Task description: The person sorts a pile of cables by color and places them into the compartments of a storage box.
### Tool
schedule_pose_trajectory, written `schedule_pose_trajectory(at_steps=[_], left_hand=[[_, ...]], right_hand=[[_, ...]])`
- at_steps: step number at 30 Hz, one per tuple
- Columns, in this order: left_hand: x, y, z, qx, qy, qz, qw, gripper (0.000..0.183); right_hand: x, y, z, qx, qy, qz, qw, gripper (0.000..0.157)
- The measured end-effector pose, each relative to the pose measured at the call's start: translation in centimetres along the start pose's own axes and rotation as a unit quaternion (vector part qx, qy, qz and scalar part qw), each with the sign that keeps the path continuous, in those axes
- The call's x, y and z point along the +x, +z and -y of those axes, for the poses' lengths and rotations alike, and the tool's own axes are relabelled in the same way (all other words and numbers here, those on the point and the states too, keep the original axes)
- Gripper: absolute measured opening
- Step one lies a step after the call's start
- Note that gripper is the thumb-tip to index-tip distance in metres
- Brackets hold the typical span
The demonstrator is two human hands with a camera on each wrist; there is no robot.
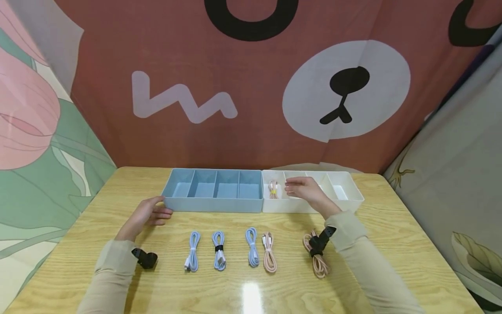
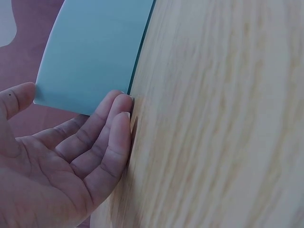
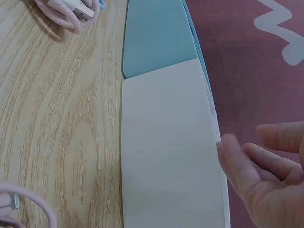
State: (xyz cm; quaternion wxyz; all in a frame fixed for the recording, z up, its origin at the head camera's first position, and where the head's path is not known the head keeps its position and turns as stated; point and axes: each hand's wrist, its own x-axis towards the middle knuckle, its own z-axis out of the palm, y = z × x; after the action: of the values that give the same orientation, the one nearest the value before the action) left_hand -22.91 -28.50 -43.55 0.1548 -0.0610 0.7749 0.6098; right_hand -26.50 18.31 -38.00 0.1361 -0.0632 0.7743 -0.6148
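Observation:
My left hand (image 1: 148, 213) touches the left end of the blue divided box (image 1: 213, 205), thumb at its upper edge and fingertips by its bottom corner. Over the white divided box (image 1: 294, 206) hovers my right hand (image 1: 306, 191), holding nothing, its fingers loosely bent. A pink cable (image 1: 273, 190) with a yellow tie lies in that box's leftmost compartment. On the table in front are three coiled blue cables, the leftmost cable (image 1: 193, 252), a black-tied cable (image 1: 218, 250) and another cable (image 1: 252, 247). Beside them lies a pink cable (image 1: 269, 254). Another pink cable (image 1: 320, 267) is partly hidden behind the right wrist camera.
Both boxes stand end to end along the back of the wooden table (image 1: 290, 292). A brown cloth (image 1: 259, 144) with a printed face hangs just behind them. Patterned cloths hang at both sides. Small black cameras are strapped to both wrists.

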Motion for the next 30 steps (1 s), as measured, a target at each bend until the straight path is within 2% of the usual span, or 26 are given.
schedule_pose_trajectory(at_steps=[4,11,13,20,27,30], left_hand=[[0.3,0.1,0.1,-0.009,-0.011,-0.007,0.9999,0.077],[0.3,0.2,-0.1,-0.007,-0.001,-0.001,1.0,0.08],[0.3,0.1,-0.2,-0.007,-0.008,-0.004,0.9999,0.08],[0.0,0.2,-0.4,0.004,0.003,-0.005,1.0,0.074],[0.2,0.1,-0.1,-0.005,-0.018,-0.004,0.9998,0.077],[0.1,0.1,0.0,-0.005,-0.006,0.004,1.0,0.08]], right_hand=[[-0.3,-0.1,-0.1,0.011,0.001,-0.007,1.0,0.042],[-1.4,-0.3,0.0,0.049,0.005,-0.008,0.999,0.043],[-1.7,-0.5,0.0,0.052,0.003,-0.003,0.999,0.043],[-2.6,-0.9,0.0,0.057,-0.003,0.008,0.998,0.042],[-3.6,-1.3,-0.1,0.064,-0.006,0.017,0.998,0.042],[-4.1,-1.5,-0.1,0.056,-0.007,0.02,0.998,0.042]])
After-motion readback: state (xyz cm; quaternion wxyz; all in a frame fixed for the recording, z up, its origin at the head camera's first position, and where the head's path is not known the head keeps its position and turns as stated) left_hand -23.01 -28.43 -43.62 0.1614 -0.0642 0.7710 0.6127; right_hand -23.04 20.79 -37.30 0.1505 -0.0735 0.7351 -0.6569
